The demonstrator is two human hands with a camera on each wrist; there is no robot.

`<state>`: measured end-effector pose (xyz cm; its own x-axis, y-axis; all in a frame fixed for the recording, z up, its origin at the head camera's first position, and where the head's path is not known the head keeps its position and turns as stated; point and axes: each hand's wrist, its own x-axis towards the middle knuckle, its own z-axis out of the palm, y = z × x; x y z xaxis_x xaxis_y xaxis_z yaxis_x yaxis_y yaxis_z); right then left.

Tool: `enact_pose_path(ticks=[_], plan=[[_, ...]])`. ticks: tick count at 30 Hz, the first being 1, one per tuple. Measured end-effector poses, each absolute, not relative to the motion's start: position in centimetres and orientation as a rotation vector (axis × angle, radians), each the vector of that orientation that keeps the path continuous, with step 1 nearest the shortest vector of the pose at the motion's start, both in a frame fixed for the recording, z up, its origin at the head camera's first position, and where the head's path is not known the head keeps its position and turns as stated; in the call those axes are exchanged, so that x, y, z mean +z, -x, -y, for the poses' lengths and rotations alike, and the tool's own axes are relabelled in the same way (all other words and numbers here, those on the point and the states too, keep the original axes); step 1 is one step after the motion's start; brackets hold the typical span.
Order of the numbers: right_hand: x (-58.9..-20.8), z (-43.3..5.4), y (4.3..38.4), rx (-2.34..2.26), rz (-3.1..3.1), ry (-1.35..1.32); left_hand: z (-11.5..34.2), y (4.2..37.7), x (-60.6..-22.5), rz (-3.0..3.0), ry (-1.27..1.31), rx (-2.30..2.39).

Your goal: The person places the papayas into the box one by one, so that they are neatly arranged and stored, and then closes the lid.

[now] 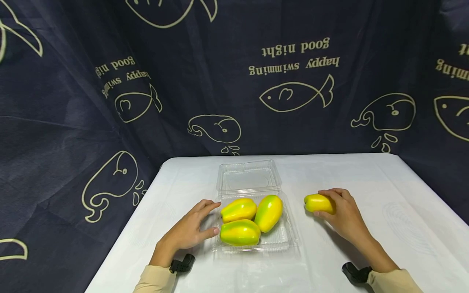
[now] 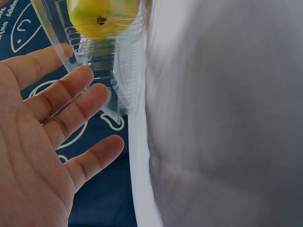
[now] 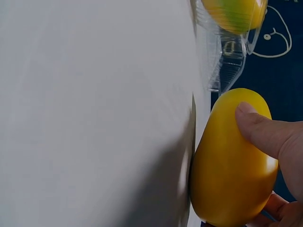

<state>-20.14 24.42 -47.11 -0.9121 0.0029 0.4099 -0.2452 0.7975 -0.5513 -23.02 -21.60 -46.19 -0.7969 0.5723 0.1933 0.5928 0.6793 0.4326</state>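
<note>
My right hand (image 1: 346, 215) grips a yellow papaya (image 1: 319, 204) with a green tip, at the right of the table. In the right wrist view, the thumb presses the side of that papaya (image 3: 234, 161), and its lower side lies right at the white cloth. A clear plastic clamshell box (image 1: 282, 240) stands mid-table with its lid (image 1: 249, 177) folded back. Three yellow-green papayas (image 1: 239, 232) lie inside the box. Beside its left wall is my left hand (image 1: 187, 230), holding nothing, fingers spread and thumb apart. The left wrist view shows its fingertips close by the clear wall (image 2: 109, 61).
A white cloth (image 1: 366, 175) covers the table. Behind and to the left hangs a dark blue curtain (image 1: 220, 73) printed with fish and whales. Each wrist carries a small black device (image 1: 183, 263).
</note>
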Motion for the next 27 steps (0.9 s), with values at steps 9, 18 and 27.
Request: enact_pose_path(ticks=[9, 18, 27], plan=[[-46.8, -24.4, 20.1, 0.907, 2.605, -0.168, 21.6, 22.9, -46.1, 2.843, 0.976, -0.756], [-46.5, -24.4, 19.8, 0.974, 2.630, -0.142, 21.6, 23.0, -46.2, 2.842, 0.981, -0.747], [-45.8, -24.0, 19.9, 0.980, 2.545, -0.180, 21.5, 22.9, -46.1, 2.837, 0.982, -0.745]])
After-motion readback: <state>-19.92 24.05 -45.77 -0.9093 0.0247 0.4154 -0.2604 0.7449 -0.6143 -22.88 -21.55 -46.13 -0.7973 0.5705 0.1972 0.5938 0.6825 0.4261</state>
